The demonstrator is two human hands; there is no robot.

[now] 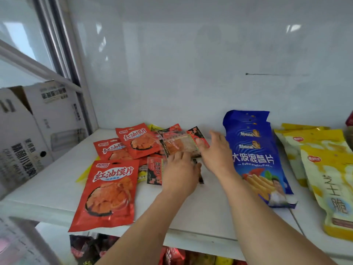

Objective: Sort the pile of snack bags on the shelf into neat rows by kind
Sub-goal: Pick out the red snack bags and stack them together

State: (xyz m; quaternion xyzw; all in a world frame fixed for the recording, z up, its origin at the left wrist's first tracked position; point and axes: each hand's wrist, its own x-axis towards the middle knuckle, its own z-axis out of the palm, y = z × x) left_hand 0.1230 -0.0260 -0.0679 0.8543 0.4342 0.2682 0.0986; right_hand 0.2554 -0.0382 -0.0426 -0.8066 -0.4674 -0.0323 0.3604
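A loose pile of snack bags lies on the white shelf (47,190). Three large red bags show: one at the front (108,196), two farther back (111,149) (138,142). My right hand (215,152) grips a small clear-fronted packet with red contents (177,143), thumb on its right edge, lifted slightly over the pile. My left hand (180,173) rests palm down on small dark packets at the pile's centre; its fingers curl over them, grip unclear. A small red-and-black packet (154,172) lies just left of it. Blue chip bags (257,157) lie stacked in a row to the right.
Yellow bags (324,176) lie overlapped at the far right. White cardboard boxes (28,134) stand left of the shelf behind a metal post. More red and yellow packets (172,255) fill the shelf below. The back wall is glossy white.
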